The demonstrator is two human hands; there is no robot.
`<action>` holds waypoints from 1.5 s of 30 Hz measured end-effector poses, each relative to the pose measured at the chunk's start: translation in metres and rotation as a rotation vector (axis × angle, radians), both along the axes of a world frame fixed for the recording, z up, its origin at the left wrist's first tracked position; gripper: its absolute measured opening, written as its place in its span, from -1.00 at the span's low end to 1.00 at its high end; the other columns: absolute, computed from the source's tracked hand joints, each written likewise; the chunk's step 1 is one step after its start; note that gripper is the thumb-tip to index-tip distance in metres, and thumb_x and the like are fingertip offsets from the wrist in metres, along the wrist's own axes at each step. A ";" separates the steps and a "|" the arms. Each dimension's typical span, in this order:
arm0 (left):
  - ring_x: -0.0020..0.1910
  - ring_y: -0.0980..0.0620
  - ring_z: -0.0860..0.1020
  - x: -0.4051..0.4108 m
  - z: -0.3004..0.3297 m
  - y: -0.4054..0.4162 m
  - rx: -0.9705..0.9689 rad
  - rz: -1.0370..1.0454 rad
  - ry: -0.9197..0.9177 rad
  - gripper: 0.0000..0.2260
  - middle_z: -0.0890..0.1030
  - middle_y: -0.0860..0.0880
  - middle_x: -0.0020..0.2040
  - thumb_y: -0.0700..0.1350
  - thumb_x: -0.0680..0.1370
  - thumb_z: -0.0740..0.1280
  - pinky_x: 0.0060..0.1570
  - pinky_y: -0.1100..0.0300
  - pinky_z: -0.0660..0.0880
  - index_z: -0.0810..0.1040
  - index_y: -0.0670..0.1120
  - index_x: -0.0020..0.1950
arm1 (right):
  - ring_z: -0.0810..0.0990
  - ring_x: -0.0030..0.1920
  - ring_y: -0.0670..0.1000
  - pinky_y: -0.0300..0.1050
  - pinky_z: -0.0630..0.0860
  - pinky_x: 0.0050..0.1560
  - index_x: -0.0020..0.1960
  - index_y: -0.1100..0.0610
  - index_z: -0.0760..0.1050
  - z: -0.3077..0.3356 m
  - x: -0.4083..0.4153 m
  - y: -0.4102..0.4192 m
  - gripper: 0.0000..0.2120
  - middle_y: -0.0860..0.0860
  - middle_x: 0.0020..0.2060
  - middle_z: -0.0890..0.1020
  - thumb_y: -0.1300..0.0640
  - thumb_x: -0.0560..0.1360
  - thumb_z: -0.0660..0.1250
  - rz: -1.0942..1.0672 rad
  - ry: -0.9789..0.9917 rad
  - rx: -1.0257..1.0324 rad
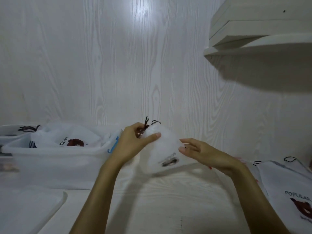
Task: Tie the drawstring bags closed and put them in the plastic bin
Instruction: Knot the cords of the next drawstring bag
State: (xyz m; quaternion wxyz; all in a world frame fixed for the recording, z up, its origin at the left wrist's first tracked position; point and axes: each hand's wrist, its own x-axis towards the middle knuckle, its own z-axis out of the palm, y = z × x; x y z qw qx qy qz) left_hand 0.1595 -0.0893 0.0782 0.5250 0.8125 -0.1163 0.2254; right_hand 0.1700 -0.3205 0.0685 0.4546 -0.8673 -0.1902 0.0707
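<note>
while the white drawstring bag (pixel 166 149) is hanging blurred above the white table (pixel 168 200), between your two hands, your left hand (pixel 135 142) is gripping its gathered neck, fingers curled round the bunched top and the thumb lying straight across the front. dark cord ends (pixel 147 122) are sticking up just above that grip. your right hand (pixel 200 152) is sitting at the bag's right side with fingers straight and spread a little, fingertips at or very near the fabric; whether they are actually touching is hard to tell through the blur.

to the left, the clear plastic bin (pixel 55 159) is standing just beside your left wrist, its blue latch (pixel 113 145) facing the hand. a tied bag (pixel 67 135) printed with a bear and lettering is lying inside it. a second bin (pixel 11 132) is sitting behind, at the far left, and a flat lid (pixel 30 208) is lying in front of the near bin.

at the right edge, another printed bag (pixel 290 188) is lying flat on the table, near your right forearm. a white shelf (pixel 263 46) is jutting out overhead on the right. open tabletop is showing between your forearms and toward you.
</note>
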 end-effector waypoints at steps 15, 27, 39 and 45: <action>-0.12 0.06 0.65 -0.061 0.083 0.125 -0.671 0.066 0.036 -0.72 0.69 0.00 -0.11 0.08 0.59 0.23 -0.01 0.18 0.55 0.59 -0.10 -0.02 | 0.60 0.06 0.07 -0.05 0.54 0.17 0.16 0.12 0.50 -0.002 -0.026 0.161 -0.61 0.08 0.08 0.59 0.09 0.38 0.48 0.355 0.648 0.947; -0.36 0.01 0.39 -0.043 0.065 0.215 -0.817 0.312 0.263 -0.89 0.42 -0.07 -0.25 -0.17 0.55 0.16 -0.35 0.22 0.36 0.44 -0.16 -0.12 | 0.52 -0.13 0.01 -0.17 0.51 -0.10 0.35 0.20 0.33 0.060 0.000 0.230 -0.63 0.15 0.09 0.55 0.33 0.55 0.14 -0.107 0.044 0.361; 0.30 -0.25 0.39 -0.020 -0.001 0.255 0.021 0.950 0.112 -0.32 0.38 -0.21 0.37 -0.25 0.38 0.49 0.23 -0.13 0.38 0.28 -0.07 0.44 | 0.62 -0.07 0.07 -0.14 0.51 -0.11 -0.13 -0.03 0.56 0.019 0.048 0.264 -0.86 0.06 -0.04 0.67 0.19 0.50 0.30 -0.327 -0.244 0.263; 0.32 -0.07 0.32 -0.021 0.005 0.263 0.694 0.923 0.121 -0.58 0.36 -0.03 0.34 -0.09 0.45 0.44 0.27 0.03 0.28 0.47 0.09 0.28 | 0.62 -0.04 0.04 -0.13 0.55 -0.08 0.04 0.02 0.59 0.000 0.060 0.260 -0.76 0.02 -0.03 0.67 0.25 0.52 0.22 -0.327 -0.341 0.062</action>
